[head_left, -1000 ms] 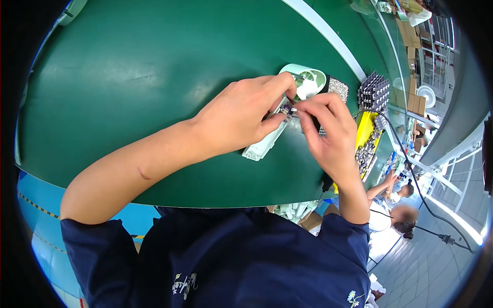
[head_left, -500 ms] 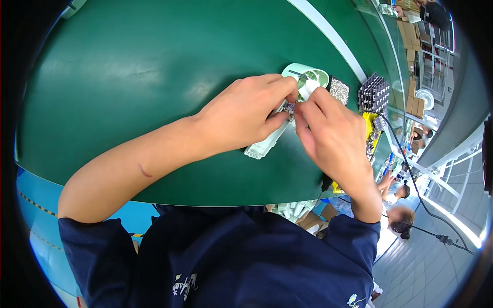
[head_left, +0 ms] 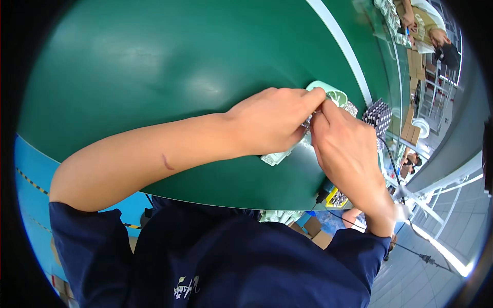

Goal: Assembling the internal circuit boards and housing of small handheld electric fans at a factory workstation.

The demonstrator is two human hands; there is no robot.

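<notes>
A pale green plastic housing (head_left: 276, 158), with a rounded hollow end at the far right and a long handle end toward me, lies on the green table (head_left: 169, 66). Over its middle, my left hand (head_left: 277, 120) is closed, its thumb and fingers curled in. My right hand (head_left: 346, 141) comes from the right, fingers bent in a pinch, their tips meeting the left fingertips just in front of the rounded end. Whatever the fingertips hold is hidden behind the knuckles. Small metallic or wire-like bits show in the gap between the hands.
Beyond the right hand is a batch of small silver parts (head_left: 351, 108), then a dark rack of small parts (head_left: 378, 117). A dark tool (head_left: 324, 190) and a yellow tray (head_left: 337, 199) sit at the near right edge. A co-worker (head_left: 423, 25) is at upper right.
My hands have drawn together, and the right fingers now meet the left. The white piece seen at the right fingertips is no longer visible. The view has shifted slightly.
</notes>
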